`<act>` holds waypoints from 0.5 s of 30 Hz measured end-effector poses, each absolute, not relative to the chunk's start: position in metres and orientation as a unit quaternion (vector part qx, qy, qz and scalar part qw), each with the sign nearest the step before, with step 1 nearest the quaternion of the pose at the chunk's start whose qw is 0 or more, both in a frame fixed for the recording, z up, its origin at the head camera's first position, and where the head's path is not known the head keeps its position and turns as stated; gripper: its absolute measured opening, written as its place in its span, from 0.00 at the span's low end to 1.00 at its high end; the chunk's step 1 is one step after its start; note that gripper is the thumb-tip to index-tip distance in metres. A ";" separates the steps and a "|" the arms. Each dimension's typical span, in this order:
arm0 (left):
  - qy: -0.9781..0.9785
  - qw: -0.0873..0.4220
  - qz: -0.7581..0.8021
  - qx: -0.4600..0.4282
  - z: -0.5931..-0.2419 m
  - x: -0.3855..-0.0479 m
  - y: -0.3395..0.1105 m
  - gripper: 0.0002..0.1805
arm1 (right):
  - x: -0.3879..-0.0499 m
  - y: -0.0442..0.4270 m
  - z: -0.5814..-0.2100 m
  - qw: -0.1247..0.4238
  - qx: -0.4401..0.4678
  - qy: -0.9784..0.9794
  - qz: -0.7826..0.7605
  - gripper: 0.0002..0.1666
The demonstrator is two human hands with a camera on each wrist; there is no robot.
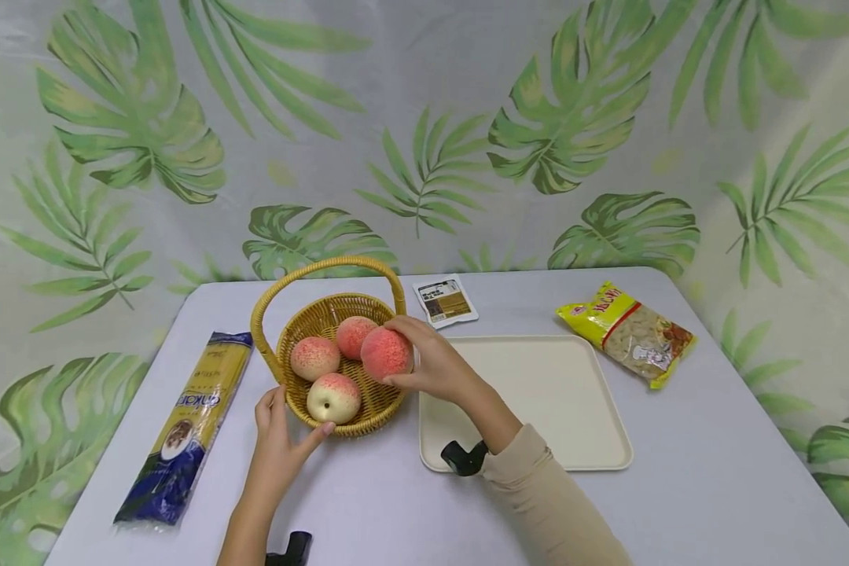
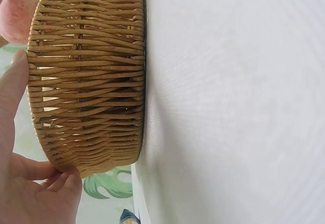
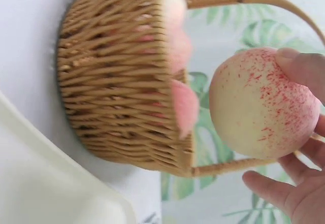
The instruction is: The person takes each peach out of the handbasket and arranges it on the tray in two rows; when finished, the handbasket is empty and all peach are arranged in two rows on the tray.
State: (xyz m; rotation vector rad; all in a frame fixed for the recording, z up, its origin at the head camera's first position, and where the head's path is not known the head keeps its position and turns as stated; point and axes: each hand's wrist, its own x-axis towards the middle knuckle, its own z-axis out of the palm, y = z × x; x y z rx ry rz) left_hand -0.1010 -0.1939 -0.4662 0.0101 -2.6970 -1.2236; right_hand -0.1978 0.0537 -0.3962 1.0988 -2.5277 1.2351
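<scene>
My right hand holds a pink-red peach over the right side of the wicker basket. In the right wrist view that peach shows a pale side with red speckles and is raised above the basket rim, thumb on one side and fingers on the other. Three more peaches lie inside the basket; the nearest is a pale one. My left hand grips the basket's near left rim, thumb at the front and fingers by the handle base. In the left wrist view its fingers touch the woven side.
A cream tray lies right of the basket, under my right forearm. Behind it is a small white-and-brown packet. A yellow-and-clear food bag sits at the far right; a long pasta pack lies on the left. The basket handle arches upward.
</scene>
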 end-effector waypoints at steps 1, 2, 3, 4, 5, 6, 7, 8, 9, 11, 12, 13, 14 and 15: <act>-0.907 0.088 -0.412 0.004 -0.466 -0.101 -0.194 0.54 | -0.197 0.058 -0.394 0.069 0.362 -0.829 0.419 0.39; -0.907 0.088 -0.412 0.004 -0.466 -0.101 -0.194 0.54 | -0.196 0.063 -0.391 0.075 0.360 -0.823 0.433 0.39; -0.907 0.088 -0.412 0.004 -0.467 -0.101 -0.194 0.54 | -0.195 0.068 -0.390 0.080 0.358 -0.815 0.448 0.39; -0.907 0.088 -0.412 0.004 -0.467 -0.101 -0.194 0.54 | -0.195 0.074 -0.389 0.084 0.353 -0.809 0.463 0.39; -0.907 0.088 -0.412 0.004 -0.467 -0.101 -0.194 0.54 | -0.195 0.080 -0.389 0.085 0.345 -0.805 0.476 0.40; -0.907 0.088 -0.411 0.004 -0.467 -0.101 -0.194 0.54 | -0.196 0.086 -0.390 0.088 0.334 -0.802 0.487 0.40; -0.907 0.088 -0.412 0.004 -0.467 -0.101 -0.194 0.54 | -0.197 0.092 -0.393 0.090 0.322 -0.803 0.494 0.41; -0.907 0.087 -0.412 0.005 -0.467 -0.101 -0.194 0.54 | -0.198 0.099 -0.396 0.093 0.308 -0.804 0.499 0.41; -0.907 0.087 -0.412 0.005 -0.466 -0.101 -0.194 0.54 | -0.200 0.106 -0.401 0.097 0.293 -0.807 0.503 0.41; -0.907 0.086 -0.412 0.005 -0.466 -0.101 -0.194 0.54 | -0.205 0.118 -0.412 0.099 0.263 -0.814 0.508 0.42; -0.907 0.085 -0.412 0.005 -0.466 -0.101 -0.194 0.54 | -0.207 0.123 -0.418 0.098 0.247 -0.819 0.509 0.42; -0.907 0.086 -0.413 0.005 -0.466 -0.101 -0.193 0.54 | -0.209 0.128 -0.425 0.094 0.232 -0.822 0.511 0.42; -0.907 0.086 -0.413 0.005 -0.466 -0.101 -0.193 0.54 | -0.211 0.132 -0.431 0.090 0.217 -0.826 0.512 0.41; -0.907 0.086 -0.413 0.005 -0.466 -0.101 -0.193 0.54 | -0.212 0.136 -0.437 0.084 0.203 -0.830 0.512 0.41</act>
